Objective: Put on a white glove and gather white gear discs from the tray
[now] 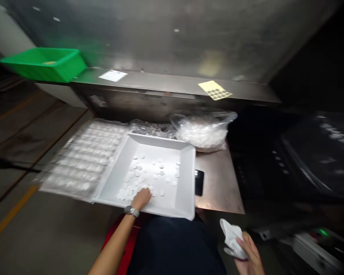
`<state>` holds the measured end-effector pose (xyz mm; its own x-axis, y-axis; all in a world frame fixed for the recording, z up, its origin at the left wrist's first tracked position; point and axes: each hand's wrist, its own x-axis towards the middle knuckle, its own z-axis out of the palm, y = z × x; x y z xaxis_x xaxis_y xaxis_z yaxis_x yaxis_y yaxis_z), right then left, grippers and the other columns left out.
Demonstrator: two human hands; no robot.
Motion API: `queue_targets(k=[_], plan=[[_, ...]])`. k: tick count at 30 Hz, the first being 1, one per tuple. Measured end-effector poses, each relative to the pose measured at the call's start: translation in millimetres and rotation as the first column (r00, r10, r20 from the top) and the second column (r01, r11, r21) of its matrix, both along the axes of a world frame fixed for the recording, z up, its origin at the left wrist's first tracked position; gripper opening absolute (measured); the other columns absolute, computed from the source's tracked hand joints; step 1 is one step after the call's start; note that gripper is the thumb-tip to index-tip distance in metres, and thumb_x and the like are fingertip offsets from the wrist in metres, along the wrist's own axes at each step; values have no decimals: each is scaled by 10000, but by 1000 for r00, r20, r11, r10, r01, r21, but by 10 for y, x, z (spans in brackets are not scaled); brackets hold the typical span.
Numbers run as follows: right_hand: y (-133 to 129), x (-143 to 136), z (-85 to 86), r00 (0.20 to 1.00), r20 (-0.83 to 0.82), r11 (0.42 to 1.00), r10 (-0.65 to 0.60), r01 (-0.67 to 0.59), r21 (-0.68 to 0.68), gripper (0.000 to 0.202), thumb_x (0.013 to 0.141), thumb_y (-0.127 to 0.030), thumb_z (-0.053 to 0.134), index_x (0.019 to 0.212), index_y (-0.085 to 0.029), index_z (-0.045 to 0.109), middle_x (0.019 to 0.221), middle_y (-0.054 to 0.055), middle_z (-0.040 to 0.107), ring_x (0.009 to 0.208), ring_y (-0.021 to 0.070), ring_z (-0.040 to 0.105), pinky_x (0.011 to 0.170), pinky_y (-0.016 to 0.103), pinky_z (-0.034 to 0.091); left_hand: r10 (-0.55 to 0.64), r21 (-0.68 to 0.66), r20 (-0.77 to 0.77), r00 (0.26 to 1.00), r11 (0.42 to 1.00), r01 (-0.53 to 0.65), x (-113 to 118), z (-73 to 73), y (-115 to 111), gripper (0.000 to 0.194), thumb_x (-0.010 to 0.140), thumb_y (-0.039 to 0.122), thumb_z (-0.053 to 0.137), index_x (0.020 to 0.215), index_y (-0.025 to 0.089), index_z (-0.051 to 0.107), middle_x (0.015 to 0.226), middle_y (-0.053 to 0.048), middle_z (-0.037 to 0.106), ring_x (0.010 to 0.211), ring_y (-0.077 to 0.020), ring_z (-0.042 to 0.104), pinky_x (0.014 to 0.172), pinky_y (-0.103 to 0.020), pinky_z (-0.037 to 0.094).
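My left hand [141, 198], with a watch on its wrist, reaches into a white tray [186, 179] and rests with curled fingers on a cluster of several small white round parts [137, 172] near the tray's front edge. Whether it pinches any part is hidden. My right hand [248, 252] is low at the right, off the table, and holds a crumpled white cloth [232, 236].
A clear blister tray [83, 158] filled with rows of parts lies left of the white tray. A plastic bag of white parts [203, 131] sits behind it. A black phone [199, 182] lies on the steel table [220, 187]. A green bin [44, 63] and a yellow sheet [215, 90] are on the upper ledge.
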<state>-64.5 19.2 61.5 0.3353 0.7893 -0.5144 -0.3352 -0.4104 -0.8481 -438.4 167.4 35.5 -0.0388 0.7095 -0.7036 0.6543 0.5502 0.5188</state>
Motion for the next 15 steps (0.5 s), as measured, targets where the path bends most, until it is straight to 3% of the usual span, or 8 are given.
queue_targets(k=[3, 5, 7, 9, 12, 15], plan=[[136, -130, 272, 993, -106, 991, -53, 65, 116, 311, 818, -323, 659, 962, -170, 429, 786, -29, 412, 632, 66, 440, 513, 167, 413, -66, 48, 92, 994, 997, 62, 178, 191, -45, 379, 912, 377, 575, 1224, 165, 541, 1278, -104, 542, 1135, -251, 551, 958, -495, 474], [287, -337, 448, 983, -179, 984, 33, -1, 179, 294, 841, -328, 639, 950, -172, 415, 743, -44, 382, 566, 44, 389, 450, 139, 354, -123, 99, 241, 963, 990, 102, 380, 427, -97, 379, 926, 403, 545, 1222, 166, 540, 1271, -105, 545, 1141, -251, 547, 982, -505, 452], [448, -582, 608, 952, -242, 967, 188, -136, 215, 327, 844, -340, 649, 987, -175, 406, 727, -55, 404, 483, 12, 316, 385, 112, 268, -200, 147, 454, 868, 978, 149, 627, 718, -175, 396, 950, 442, 488, 1240, 175, 528, 1224, -97, 575, 1080, -226, 578, 968, -483, 465], [584, -799, 745, 894, -281, 927, 348, -283, 245, 410, 820, -359, 684, 1039, -182, 387, 749, -47, 462, 452, 1, 312, 359, 104, 239, -247, 174, 646, 722, 969, 176, 850, 987, -247, 426, 929, 419, 539, 1283, 187, 498, 1216, -93, 584, 1038, -215, 600, 915, -449, 503], [721, -996, 888, 841, -266, 878, 471, -416, 238, 434, 870, -415, 629, 1118, -193, 350, 763, -41, 489, 430, 0, 294, 355, 114, 238, -219, 207, 761, 611, 974, 91, 996, 1225, -301, 350, 898, 414, 591, 1136, 160, 559, 1065, -61, 612, 959, -193, 602, 869, -415, 511], [803, -1071, 941, 869, -146, 875, 473, -445, 190, 419, 909, -448, 577, 1161, -198, 355, 820, -23, 490, 490, 17, 345, 403, 125, 280, -139, 193, 809, 572, 981, -34, 928, 1281, -358, 344, 893, 415, 592, 1119, 160, 543, 1032, -53, 596, 916, -183, 598, 816, -392, 520]])
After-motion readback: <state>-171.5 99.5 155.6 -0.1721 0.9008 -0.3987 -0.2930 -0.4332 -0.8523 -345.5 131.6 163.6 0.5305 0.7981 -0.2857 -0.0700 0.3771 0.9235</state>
